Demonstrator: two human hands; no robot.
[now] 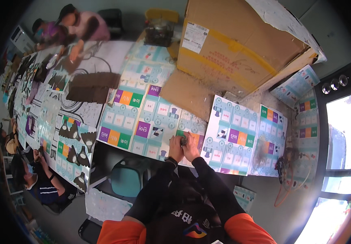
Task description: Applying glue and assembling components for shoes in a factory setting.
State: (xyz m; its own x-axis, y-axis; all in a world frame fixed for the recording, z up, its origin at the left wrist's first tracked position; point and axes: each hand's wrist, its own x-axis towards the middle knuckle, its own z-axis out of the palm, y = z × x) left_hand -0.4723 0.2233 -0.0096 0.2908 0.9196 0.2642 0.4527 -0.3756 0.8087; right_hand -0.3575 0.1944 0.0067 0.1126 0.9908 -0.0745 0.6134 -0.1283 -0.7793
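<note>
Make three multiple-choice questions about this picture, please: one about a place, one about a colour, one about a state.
1. Where does the big cardboard box stand?
A. on the floor
B. on the table, beyond the printed sheets
C. on a chair

2. What colour is the stool under the table edge?
A. teal
B. red
C. white

3. How are the left hand and the right hand?
A. far apart
B. close together around a small dark thing
C. hanging down at the sides

Answers: 1 B, the box rises behind the printed sheets. 2 A, its seat looks teal. 3 B, both hands meet on the small dark thing.
</note>
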